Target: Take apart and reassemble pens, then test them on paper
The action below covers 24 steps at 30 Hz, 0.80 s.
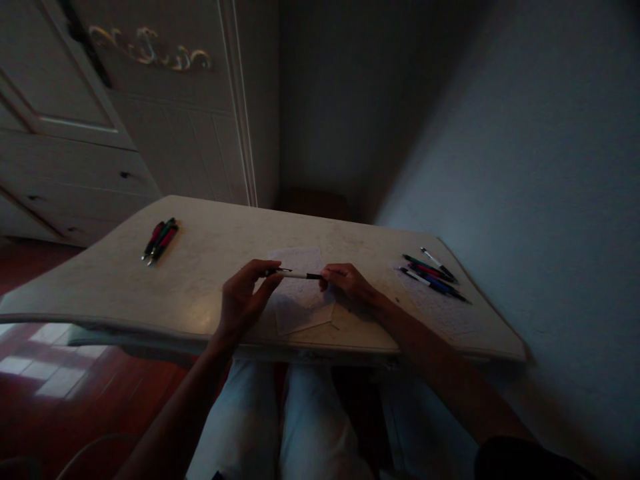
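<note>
A white pen with black ends (pixel 297 275) is held level between my two hands, above a written sheet of paper (pixel 300 310). My left hand (pixel 247 290) pinches one black end, the one with the clip, between thumb and fingers. At the other end, the fingers of my right hand (pixel 350 281) are closed round the dark tip. Part of the paper lies hidden behind the pen and my fingers.
The pale table (pixel 215 233) carries a small bunch of red and green pens (pixel 161 240) at the left. Several more pens (pixel 433 275) lie at the right on another written sheet (pixel 445 313). A wall (pixel 550 200) borders the right side; a cabinet (pixel 185 147) stands behind at left.
</note>
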Tool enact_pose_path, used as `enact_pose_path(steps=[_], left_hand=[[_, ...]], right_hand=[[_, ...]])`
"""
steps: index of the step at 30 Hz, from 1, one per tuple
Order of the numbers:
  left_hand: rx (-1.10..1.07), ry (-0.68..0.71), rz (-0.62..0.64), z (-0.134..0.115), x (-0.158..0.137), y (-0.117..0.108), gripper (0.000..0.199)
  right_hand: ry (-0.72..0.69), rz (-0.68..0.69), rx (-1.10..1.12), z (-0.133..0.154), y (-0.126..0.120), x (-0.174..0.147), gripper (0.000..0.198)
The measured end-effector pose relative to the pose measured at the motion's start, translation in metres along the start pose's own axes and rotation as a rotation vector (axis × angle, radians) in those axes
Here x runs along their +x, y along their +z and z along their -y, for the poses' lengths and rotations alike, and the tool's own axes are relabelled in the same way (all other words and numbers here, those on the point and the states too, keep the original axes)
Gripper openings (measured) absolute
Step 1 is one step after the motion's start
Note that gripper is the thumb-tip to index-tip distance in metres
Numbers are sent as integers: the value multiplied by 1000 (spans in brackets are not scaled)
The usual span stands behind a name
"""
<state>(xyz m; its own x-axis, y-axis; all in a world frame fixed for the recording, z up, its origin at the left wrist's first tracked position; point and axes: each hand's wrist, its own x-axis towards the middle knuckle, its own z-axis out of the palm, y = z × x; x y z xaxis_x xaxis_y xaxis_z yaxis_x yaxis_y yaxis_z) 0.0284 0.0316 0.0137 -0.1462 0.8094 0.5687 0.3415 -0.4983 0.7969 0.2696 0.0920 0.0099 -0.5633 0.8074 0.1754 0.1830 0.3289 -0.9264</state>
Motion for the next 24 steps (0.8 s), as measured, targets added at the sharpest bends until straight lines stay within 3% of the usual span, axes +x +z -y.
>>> enact_pose_path(steps=[3,7,11,17,24], left_hand=[[-271,-164,-47,1,2,0,30],[-585,-309,-100,2,8,0,23],[-719,-496,-50,1,17,3,23],[-1025,-646,27,-6,30,8,27],[-1449,-896,-150,-3,32,14,43]], right_hand=[[-54,-58,12,-1,-2,3,56],[-93,-157,43,-3,-8,6,59],[-63,-193,59,-7,-10,7,59],[-41,-266,69,-10,-10,5,55],[10,-241,69,-12,-10,5,58]])
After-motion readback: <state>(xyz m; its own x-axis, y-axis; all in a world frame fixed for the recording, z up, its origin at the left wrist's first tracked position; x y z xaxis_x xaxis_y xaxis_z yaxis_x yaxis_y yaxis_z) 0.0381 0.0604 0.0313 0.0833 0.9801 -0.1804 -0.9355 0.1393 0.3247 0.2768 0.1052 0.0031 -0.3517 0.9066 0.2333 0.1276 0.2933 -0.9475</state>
